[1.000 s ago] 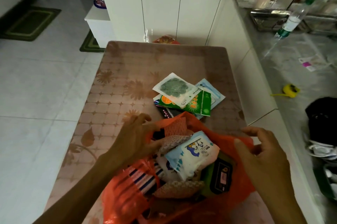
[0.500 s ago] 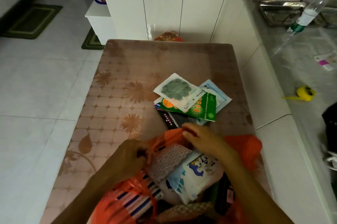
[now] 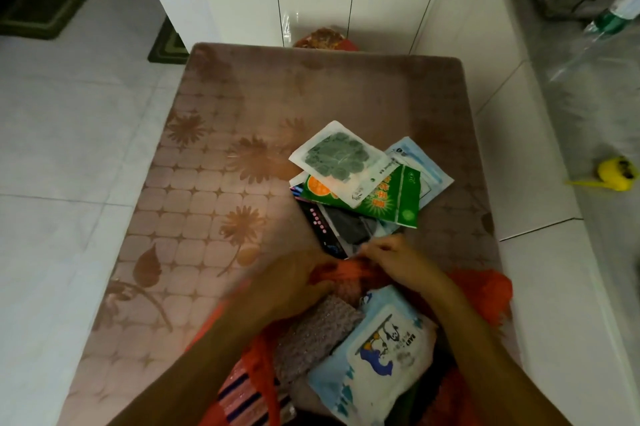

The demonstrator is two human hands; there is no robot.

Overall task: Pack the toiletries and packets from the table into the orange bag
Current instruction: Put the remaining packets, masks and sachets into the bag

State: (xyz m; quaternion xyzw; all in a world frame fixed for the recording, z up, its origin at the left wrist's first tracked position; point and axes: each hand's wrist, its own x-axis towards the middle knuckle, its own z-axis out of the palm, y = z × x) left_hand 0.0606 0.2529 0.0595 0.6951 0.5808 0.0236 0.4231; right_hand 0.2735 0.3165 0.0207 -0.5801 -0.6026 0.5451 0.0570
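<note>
Left hand [image 3: 294,283] and right hand [image 3: 398,261], fingers pinching the crinkled orange bag [image 3: 485,290] rim; flat glossy packets [image 3: 360,183] overlap just beyond on the patterned surface [image 3: 207,183]

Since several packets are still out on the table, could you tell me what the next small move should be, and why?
Probably reach the right hand forward to the pile of packets and lift the top white packet. Both hands sit at the far rim of the orange bag, the left hand apparently gripping it, and the pile lies just beyond, still unpacked.
</note>
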